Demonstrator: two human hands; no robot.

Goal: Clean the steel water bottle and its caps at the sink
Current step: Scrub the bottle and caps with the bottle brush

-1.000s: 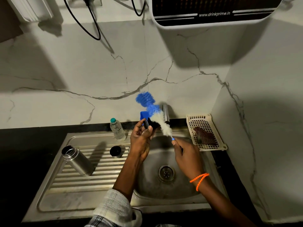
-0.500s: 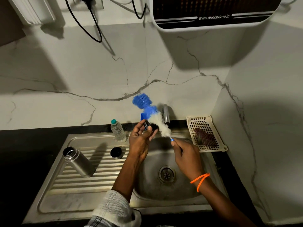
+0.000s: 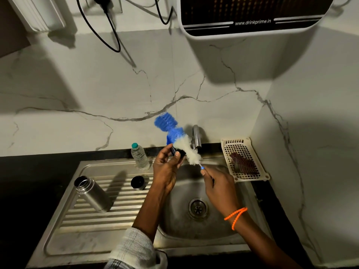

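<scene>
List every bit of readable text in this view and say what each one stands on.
"www.drinkprime.in": white lettering on the dark lower band of the wall-mounted water purifier above the sink.
The small plastic bottle with the teal cap shows no label that can be read.
The steel water bottle on the drainboard shows no marking.
Nothing else in view carries text.

The only readable text is the web address "www.drinkprime.in", printed in white letters on the dark lower band of the white wall-mounted appliance (image 3: 252, 16) above the sink, set between two white horizontal stripes. The small plastic bottle (image 3: 139, 157) at the sink's back edge shows no label that can be read.
</scene>
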